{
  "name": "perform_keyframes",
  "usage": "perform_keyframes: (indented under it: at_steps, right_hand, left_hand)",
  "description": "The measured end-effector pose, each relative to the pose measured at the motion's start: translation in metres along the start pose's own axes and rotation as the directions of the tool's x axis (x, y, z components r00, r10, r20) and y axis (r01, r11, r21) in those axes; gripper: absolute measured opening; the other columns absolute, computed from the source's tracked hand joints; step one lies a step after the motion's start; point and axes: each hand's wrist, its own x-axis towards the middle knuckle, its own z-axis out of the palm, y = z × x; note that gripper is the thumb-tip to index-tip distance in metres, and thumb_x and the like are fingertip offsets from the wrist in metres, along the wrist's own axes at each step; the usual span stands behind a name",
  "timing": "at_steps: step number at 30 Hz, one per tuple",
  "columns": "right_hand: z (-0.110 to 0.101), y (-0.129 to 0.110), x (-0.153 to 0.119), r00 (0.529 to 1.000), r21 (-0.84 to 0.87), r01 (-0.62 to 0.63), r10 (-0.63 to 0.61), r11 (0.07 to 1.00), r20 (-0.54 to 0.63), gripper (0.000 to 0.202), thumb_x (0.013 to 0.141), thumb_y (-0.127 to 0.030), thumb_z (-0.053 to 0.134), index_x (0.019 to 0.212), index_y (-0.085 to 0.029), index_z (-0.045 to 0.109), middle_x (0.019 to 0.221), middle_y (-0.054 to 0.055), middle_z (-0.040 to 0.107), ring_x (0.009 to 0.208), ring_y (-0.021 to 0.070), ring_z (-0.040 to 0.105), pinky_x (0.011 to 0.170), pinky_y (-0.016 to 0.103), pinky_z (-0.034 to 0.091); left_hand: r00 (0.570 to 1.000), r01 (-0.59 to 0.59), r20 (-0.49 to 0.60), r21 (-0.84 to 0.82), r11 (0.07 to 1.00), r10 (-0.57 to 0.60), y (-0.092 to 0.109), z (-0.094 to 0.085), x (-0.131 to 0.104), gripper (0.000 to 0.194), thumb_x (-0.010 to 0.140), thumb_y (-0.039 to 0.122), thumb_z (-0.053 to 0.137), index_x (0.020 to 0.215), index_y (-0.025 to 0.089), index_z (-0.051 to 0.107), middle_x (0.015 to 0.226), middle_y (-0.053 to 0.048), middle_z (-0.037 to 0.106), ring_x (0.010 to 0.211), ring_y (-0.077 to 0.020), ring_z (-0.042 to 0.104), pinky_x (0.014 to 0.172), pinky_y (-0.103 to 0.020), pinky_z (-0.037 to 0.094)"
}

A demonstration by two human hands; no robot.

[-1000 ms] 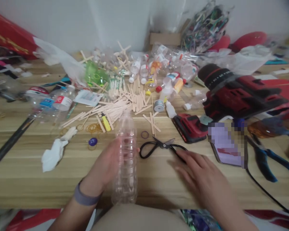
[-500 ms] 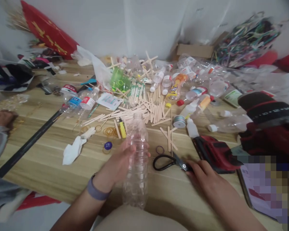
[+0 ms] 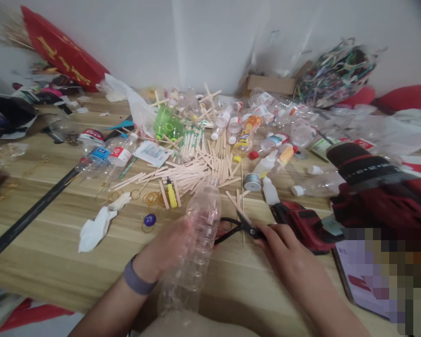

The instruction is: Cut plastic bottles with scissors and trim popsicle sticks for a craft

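A see-through, ribbed plastic bottle (image 3: 204, 241) tilts at the worktop's (image 3: 52, 248) near middle, left hand (image 3: 171, 243) fingers curled around it; right hand (image 3: 286, 248) fingers grip black-handled scissors (image 3: 254, 231).

Left hand (image 3: 171, 243) blurred; bottle (image 3: 201, 234) base indistinct (against clothing); phone (image 3: 351, 274) partly pixelated; drill (image 3: 375, 196) cut off.

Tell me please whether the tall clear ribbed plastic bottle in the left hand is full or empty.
Empty, it seems: the clear ribbed plastic bottle in the left hand shows no liquid line through its transparent walls.
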Motion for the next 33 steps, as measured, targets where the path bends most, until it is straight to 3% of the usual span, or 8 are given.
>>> perform_keyframes:
  at_steps: [3, 7, 15, 22, 25, 28, 30, 33]
  right_hand:
    - [0.006, -0.006, 0.012, 1.000, 0.004, 0.015, -0.015, 1.000, 0.014, 0.042, 0.106, -0.032, 0.024, 0.119, -0.013, 0.059, 0.089, 0.009, 0.064, 0.067, 0.0176, 0.068, 0.047, 0.025, 0.050]
    - [0.012, -0.015, 0.024, 0.998, -0.041, -0.029, 0.027, 0.999, -0.053, 0.045, 0.106, -0.036, 0.025, 0.115, -0.011, 0.061, 0.084, 0.009, 0.065, 0.065, 0.0176, 0.066, 0.050, 0.026, 0.048]
    - [0.021, -0.040, 0.039, 0.961, -0.090, -0.224, 0.205, 0.970, -0.187, 0.028, 0.103, -0.028, 0.038, 0.116, -0.010, 0.057, 0.078, 0.007, 0.072, 0.051, 0.0155, 0.064, 0.041, 0.027, 0.035]
    - [0.034, -0.031, 0.046, 0.866, 0.136, -0.501, 0.496, 0.855, 0.069, 0.023, 0.088, -0.020, 0.057, 0.110, -0.015, 0.059, 0.074, 0.008, 0.072, 0.059, 0.0234, 0.068, 0.044, 0.027, 0.031]
    - [0.032, -0.016, 0.044, 0.825, 0.205, -0.561, 0.563, 0.802, 0.052, 0.027, 0.093, -0.027, 0.049, 0.117, -0.015, 0.055, 0.070, 0.007, 0.071, 0.054, 0.0233, 0.066, 0.045, 0.028, 0.035]
    - [0.023, -0.007, 0.042, 0.754, 0.552, -0.553, 0.657, 0.624, 0.012, 0.036, 0.096, -0.045, 0.046, 0.120, -0.018, 0.051, 0.077, 0.005, 0.072, 0.066, 0.0233, 0.071, 0.058, 0.032, 0.051]
    - [0.016, -0.007, 0.042, 0.700, 0.814, -0.469, 0.706, 0.341, 0.108, 0.041, 0.091, -0.053, 0.055, 0.117, -0.022, 0.052, 0.080, 0.005, 0.073, 0.073, 0.0245, 0.072, 0.066, 0.036, 0.056]
    - [0.012, -0.012, 0.042, 0.696, 0.910, -0.411, 0.629, -0.046, 0.347, 0.047, 0.082, -0.057, 0.066, 0.115, -0.026, 0.056, 0.080, 0.004, 0.073, 0.071, 0.0259, 0.070, 0.066, 0.039, 0.057]
  left_hand:
    - [0.987, 0.113, 0.113, -0.014, 0.993, -0.111, 0.000, -0.003, -0.002, 0.024, 0.085, 0.031, 0.066, 0.104, 0.020, 0.075, 0.103, -0.010, 0.076, 0.099, -0.0250, 0.071, 0.087, -0.039, 0.055]
    - [0.997, 0.040, 0.064, -0.091, 0.995, -0.034, -0.004, -0.008, -0.003, 0.032, 0.078, 0.035, 0.077, 0.107, 0.020, 0.073, 0.100, -0.006, 0.075, 0.094, -0.0183, 0.069, 0.089, -0.030, 0.053]
    - [0.993, -0.118, -0.010, -0.112, 0.987, 0.118, -0.015, 0.015, -0.002, 0.058, 0.060, 0.053, 0.087, 0.107, 0.023, 0.071, 0.103, -0.006, 0.071, 0.100, -0.0246, 0.064, 0.095, -0.036, 0.046]
    - [0.982, -0.057, 0.170, -0.122, 0.991, 0.078, -0.021, 0.021, -0.003, 0.060, 0.065, 0.052, 0.084, 0.115, 0.023, 0.068, 0.116, -0.009, 0.068, 0.112, -0.0282, 0.060, 0.096, -0.038, 0.044]
    - [0.981, -0.030, 0.183, -0.212, 0.977, 0.070, -0.015, 0.018, -0.001, 0.051, 0.073, 0.047, 0.078, 0.115, 0.021, 0.067, 0.117, -0.008, 0.068, 0.113, -0.0290, 0.061, 0.097, -0.040, 0.046]
    - [0.975, 0.029, 0.217, -0.302, 0.953, 0.039, -0.005, 0.011, 0.004, 0.040, 0.075, 0.042, 0.077, 0.109, 0.022, 0.068, 0.102, -0.004, 0.072, 0.098, -0.0236, 0.067, 0.090, -0.037, 0.050]
    - [0.971, 0.060, 0.239, -0.300, 0.952, 0.014, 0.002, 0.005, 0.006, 0.042, 0.073, 0.041, 0.078, 0.108, 0.021, 0.069, 0.097, -0.003, 0.073, 0.090, -0.0207, 0.069, 0.085, -0.034, 0.053]
    - [0.966, 0.098, 0.258, -0.265, 0.959, -0.027, 0.006, -0.002, 0.010, 0.045, 0.075, 0.043, 0.075, 0.113, 0.021, 0.068, 0.097, -0.003, 0.075, 0.084, -0.0203, 0.071, 0.078, -0.033, 0.054]
